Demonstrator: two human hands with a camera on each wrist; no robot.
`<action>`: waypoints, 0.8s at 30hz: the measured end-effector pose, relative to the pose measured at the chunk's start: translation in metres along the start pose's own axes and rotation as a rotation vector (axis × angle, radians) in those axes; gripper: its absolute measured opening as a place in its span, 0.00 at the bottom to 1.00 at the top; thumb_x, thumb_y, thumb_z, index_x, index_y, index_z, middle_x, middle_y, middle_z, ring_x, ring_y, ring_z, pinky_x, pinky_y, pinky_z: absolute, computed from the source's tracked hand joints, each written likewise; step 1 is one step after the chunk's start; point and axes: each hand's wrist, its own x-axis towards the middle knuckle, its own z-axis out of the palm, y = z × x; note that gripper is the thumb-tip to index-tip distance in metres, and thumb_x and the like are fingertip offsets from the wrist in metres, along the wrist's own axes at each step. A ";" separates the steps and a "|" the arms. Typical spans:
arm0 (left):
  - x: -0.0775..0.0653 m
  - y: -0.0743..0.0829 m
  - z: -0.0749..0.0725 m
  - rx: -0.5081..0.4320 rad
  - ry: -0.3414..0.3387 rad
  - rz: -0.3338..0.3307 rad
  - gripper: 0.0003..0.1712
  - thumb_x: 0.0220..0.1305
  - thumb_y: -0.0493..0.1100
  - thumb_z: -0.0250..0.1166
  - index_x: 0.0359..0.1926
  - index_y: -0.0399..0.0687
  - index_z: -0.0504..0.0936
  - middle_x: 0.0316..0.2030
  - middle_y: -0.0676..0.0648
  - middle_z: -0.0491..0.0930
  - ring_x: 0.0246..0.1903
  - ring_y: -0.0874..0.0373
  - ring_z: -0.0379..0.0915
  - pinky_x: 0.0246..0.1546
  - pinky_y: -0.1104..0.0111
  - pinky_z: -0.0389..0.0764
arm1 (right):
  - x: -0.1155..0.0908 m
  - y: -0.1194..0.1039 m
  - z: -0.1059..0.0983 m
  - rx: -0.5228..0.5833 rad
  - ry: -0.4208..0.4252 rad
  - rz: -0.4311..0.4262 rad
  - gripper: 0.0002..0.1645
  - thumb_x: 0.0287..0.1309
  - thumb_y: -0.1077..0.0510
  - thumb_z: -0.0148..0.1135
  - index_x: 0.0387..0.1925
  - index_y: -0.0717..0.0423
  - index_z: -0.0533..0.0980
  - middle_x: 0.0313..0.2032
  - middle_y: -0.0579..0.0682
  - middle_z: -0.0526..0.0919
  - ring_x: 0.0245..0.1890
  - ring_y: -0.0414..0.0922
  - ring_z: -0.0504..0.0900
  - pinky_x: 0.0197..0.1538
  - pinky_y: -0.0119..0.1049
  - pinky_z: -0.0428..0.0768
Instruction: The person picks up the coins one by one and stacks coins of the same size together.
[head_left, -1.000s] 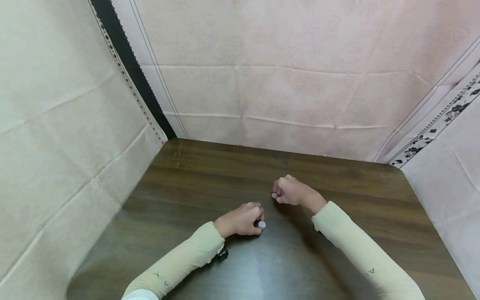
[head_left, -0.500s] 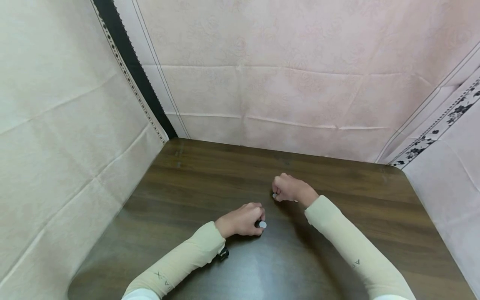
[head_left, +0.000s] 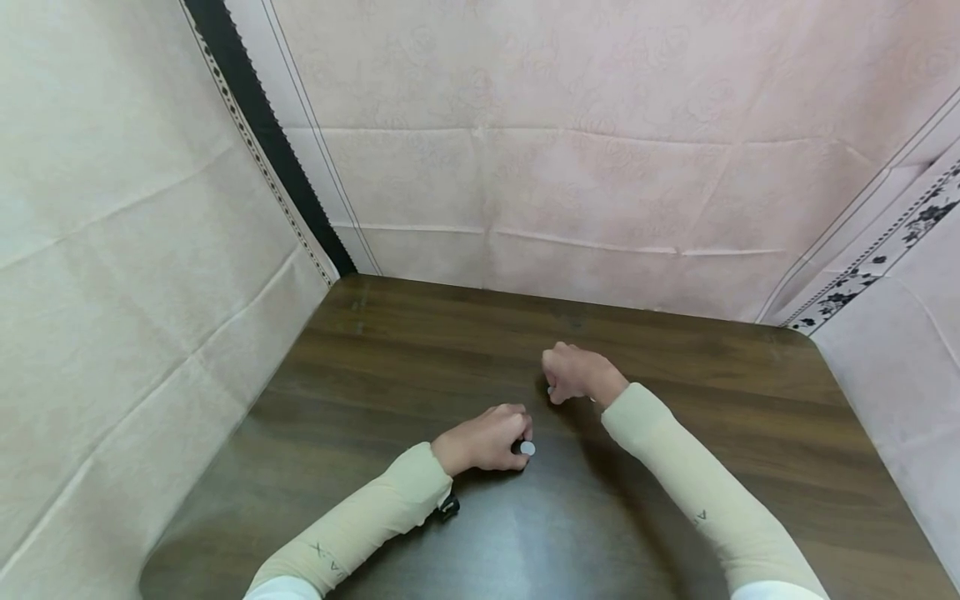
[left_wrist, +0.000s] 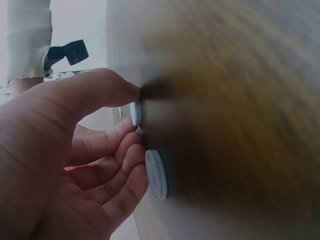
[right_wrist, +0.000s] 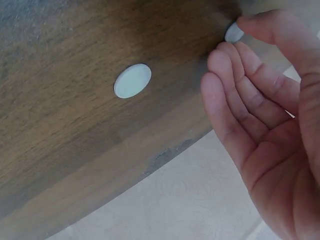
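My left hand [head_left: 486,438] is low over the table, thumb and index finger at opposite sides of a small white disc [head_left: 528,448]. In the left wrist view that white disc [left_wrist: 136,113] shows edge-on between the two fingertips. A second white disc [left_wrist: 156,175] with a ridged rim is right by the curled outer fingers. Farther back, my right hand [head_left: 573,373] pinches another white disc [right_wrist: 234,32] between thumb and index finger. One more white disc [right_wrist: 132,80] lies flat on the wood beside this hand. In the head view the hands largely hide these discs.
The dark wood-grain table [head_left: 420,350] has rounded corners. Pale patterned cloth [head_left: 570,183] hangs behind its far edge and along both sides. A black clip-like piece [head_left: 448,507] sits by the left sleeve cuff.
My right hand has turned and shifted slightly left and away, its forearm swinging left. It covers more of its disc now. The left hand keeps its place.
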 end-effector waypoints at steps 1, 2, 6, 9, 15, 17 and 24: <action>0.000 0.000 0.000 0.000 -0.002 -0.002 0.06 0.68 0.44 0.71 0.39 0.45 0.85 0.40 0.51 0.80 0.35 0.65 0.68 0.37 0.77 0.73 | 0.001 0.000 0.000 -0.009 0.000 0.006 0.32 0.62 0.59 0.73 0.12 0.45 0.61 0.12 0.40 0.57 0.15 0.38 0.53 0.23 0.34 0.58; 0.000 0.001 -0.001 0.002 -0.003 -0.005 0.06 0.68 0.44 0.71 0.38 0.46 0.85 0.40 0.51 0.80 0.35 0.65 0.68 0.36 0.77 0.73 | 0.001 -0.001 0.001 -0.021 0.000 0.011 0.29 0.61 0.58 0.74 0.14 0.45 0.64 0.13 0.41 0.61 0.15 0.38 0.56 0.23 0.33 0.61; 0.001 0.003 -0.001 0.010 -0.006 -0.012 0.07 0.68 0.44 0.71 0.38 0.46 0.85 0.41 0.51 0.80 0.35 0.65 0.69 0.36 0.77 0.73 | 0.002 -0.003 0.005 -0.071 0.028 0.010 0.18 0.58 0.54 0.77 0.23 0.50 0.75 0.20 0.46 0.76 0.19 0.40 0.73 0.26 0.34 0.72; 0.001 0.003 -0.001 0.009 -0.009 -0.017 0.06 0.68 0.44 0.71 0.37 0.46 0.85 0.40 0.50 0.81 0.34 0.65 0.69 0.35 0.77 0.73 | 0.002 -0.002 0.008 -0.091 0.053 -0.006 0.16 0.57 0.53 0.78 0.23 0.51 0.77 0.20 0.47 0.77 0.19 0.41 0.75 0.26 0.35 0.73; 0.001 0.005 -0.002 0.006 -0.017 -0.022 0.06 0.68 0.43 0.71 0.37 0.45 0.85 0.40 0.50 0.81 0.33 0.66 0.69 0.35 0.77 0.73 | 0.003 0.002 0.012 -0.100 0.086 -0.038 0.19 0.55 0.53 0.77 0.18 0.49 0.75 0.15 0.43 0.72 0.15 0.39 0.70 0.23 0.33 0.69; 0.001 0.005 -0.002 0.012 -0.017 -0.020 0.06 0.68 0.43 0.71 0.37 0.45 0.85 0.41 0.50 0.81 0.34 0.65 0.69 0.36 0.77 0.73 | 0.003 0.003 0.012 -0.107 0.097 -0.045 0.20 0.54 0.53 0.77 0.17 0.49 0.74 0.14 0.43 0.71 0.15 0.38 0.68 0.23 0.34 0.68; 0.002 0.005 -0.002 0.027 -0.012 -0.015 0.06 0.68 0.43 0.71 0.38 0.45 0.85 0.41 0.51 0.81 0.35 0.65 0.71 0.37 0.77 0.75 | 0.004 0.004 0.013 -0.135 0.107 -0.057 0.23 0.51 0.54 0.77 0.14 0.46 0.70 0.12 0.40 0.63 0.14 0.38 0.61 0.22 0.34 0.63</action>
